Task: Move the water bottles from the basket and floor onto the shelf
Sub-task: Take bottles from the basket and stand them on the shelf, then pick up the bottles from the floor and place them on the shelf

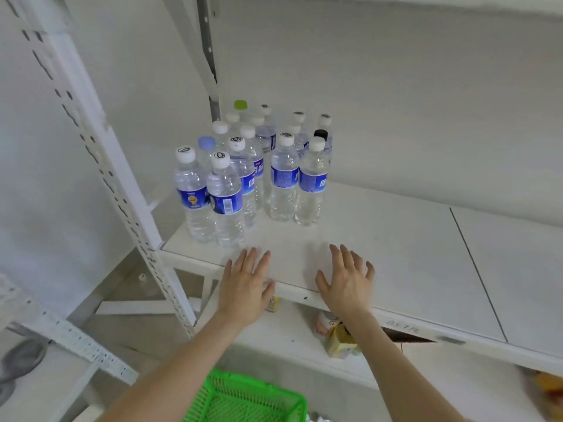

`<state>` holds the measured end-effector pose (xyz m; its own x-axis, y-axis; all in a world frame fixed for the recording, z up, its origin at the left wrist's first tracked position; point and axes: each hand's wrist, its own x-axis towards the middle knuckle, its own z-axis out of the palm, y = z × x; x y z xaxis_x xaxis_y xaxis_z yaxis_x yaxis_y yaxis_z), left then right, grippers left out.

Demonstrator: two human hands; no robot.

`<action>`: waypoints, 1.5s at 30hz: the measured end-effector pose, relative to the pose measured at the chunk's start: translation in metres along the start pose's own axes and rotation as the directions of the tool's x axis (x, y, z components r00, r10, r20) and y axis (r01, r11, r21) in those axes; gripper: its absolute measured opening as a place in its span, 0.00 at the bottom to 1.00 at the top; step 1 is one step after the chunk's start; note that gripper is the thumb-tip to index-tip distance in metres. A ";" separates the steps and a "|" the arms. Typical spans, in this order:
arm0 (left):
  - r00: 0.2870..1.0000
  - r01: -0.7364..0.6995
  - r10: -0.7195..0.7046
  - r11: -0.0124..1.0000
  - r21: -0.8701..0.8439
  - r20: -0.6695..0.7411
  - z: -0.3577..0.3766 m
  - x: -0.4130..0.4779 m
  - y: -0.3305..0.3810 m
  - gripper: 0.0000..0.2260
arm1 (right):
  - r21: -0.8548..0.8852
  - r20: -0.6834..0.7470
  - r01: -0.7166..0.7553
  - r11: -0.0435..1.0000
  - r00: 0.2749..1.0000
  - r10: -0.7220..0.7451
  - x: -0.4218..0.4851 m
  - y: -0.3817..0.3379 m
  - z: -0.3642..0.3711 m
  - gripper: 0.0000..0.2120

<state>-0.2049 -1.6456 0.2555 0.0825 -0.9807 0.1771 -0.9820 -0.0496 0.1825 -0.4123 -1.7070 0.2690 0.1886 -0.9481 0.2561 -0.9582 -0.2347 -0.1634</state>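
Note:
Several clear water bottles [253, 172] with blue labels and mostly white caps stand upright in a cluster at the left end of the white shelf [411, 257]. One cap is green, one black, one pale blue. My left hand [245, 284] hovers with straight fingers over the shelf's front edge, just in front of the nearest bottle [227, 202], holding nothing. My right hand [347, 281] is beside it, fingers spread, also holding nothing. A green plastic basket [243, 397] sits below at the bottom edge of the view.
A white perforated upright post [122, 190] frames the shelf on the left. A lower shelf [289, 336] holds small packaged items, including a yellow pack [341, 342]. One bottle [143, 283] stands on the floor behind the post. Another rack [61, 339] lies at the lower left.

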 end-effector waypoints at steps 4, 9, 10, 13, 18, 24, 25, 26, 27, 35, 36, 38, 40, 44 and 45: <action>1.000 0.006 -0.005 0.999 0.051 -0.004 0.006 -0.051 0.002 0.28 | -0.077 0.071 0.027 0.997 0.997 -0.021 -0.053 0.001 -0.002 0.30; 0.999 0.036 -0.038 0.998 0.053 0.039 0.013 -0.117 0.006 0.29 | -0.053 0.030 0.022 0.998 0.999 -0.021 -0.125 -0.006 -0.006 0.28; 0.999 0.036 -0.037 0.999 0.034 0.036 0.013 -0.132 0.007 0.28 | -0.047 0.018 0.023 0.999 1.000 -0.022 -0.140 -0.008 -0.006 0.28; 0.998 -0.006 0.003 0.999 0.051 0.062 0.020 -0.177 0.008 0.29 | -0.058 0.032 0.016 0.998 0.999 -0.014 -0.188 -0.013 -0.004 0.28; 0.976 -0.074 0.052 0.993 0.095 0.212 0.040 -0.254 0.004 0.30 | -0.083 0.176 -0.048 0.995 0.982 0.063 -0.272 -0.023 0.008 0.32; 0.936 -0.100 0.070 0.992 0.072 0.345 0.055 -0.355 0.004 0.31 | -0.094 0.388 -0.136 0.986 0.907 0.162 -0.383 -0.026 0.025 0.33; 0.924 -0.115 0.075 0.990 0.084 0.375 0.059 -0.369 0.004 0.31 | -0.102 0.408 -0.157 0.982 0.894 0.185 -0.401 -0.025 0.026 0.33; 0.907 -0.130 0.077 0.986 0.101 0.414 0.062 -0.382 0.005 0.31 | -0.112 0.423 -0.177 0.978 0.882 0.208 -0.419 -0.023 0.027 0.33; 0.889 -0.143 0.076 0.983 0.115 0.452 0.067 -0.394 0.006 0.31 | -0.122 0.433 -0.196 0.973 0.872 0.230 -0.436 -0.021 0.027 0.33; 0.804 -0.242 0.152 0.967 0.083 0.575 0.088 -0.444 0.050 0.30 | -0.235 0.482 -0.356 0.904 0.765 0.427 -0.527 0.021 0.018 0.32; 0.798 -0.254 0.167 0.965 0.072 0.579 0.090 -0.445 0.059 0.30 | -0.245 0.481 -0.372 0.896 0.755 0.445 -0.533 0.029 0.016 0.33; 0.787 -0.274 0.193 0.960 0.052 0.586 0.095 -0.446 0.076 0.30 | -0.260 0.484 -0.395 0.881 0.737 0.473 -0.543 0.045 0.014 0.33; 0.777 -0.292 0.212 0.955 0.041 0.592 0.100 -0.445 0.095 0.30 | -0.263 0.482 -0.416 0.870 0.725 0.493 -0.548 0.062 0.011 0.33; 0.765 -0.307 0.224 0.951 0.037 0.604 0.113 -0.442 0.133 0.31 | -0.272 0.489 -0.425 0.863 0.712 0.505 -0.551 0.100 0.004 0.33; 0.765 -0.303 0.219 0.952 0.038 0.606 0.117 -0.441 0.143 0.30 | -0.268 0.490 -0.426 0.864 0.712 0.503 -0.551 0.111 0.004 0.33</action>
<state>-0.4021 -1.2424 0.0902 -0.2554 -0.8752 -0.4108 -0.9665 0.2428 0.0837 -0.6215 -1.2115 0.1064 -0.2421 -0.8983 -0.3667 -0.9660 0.2584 0.0049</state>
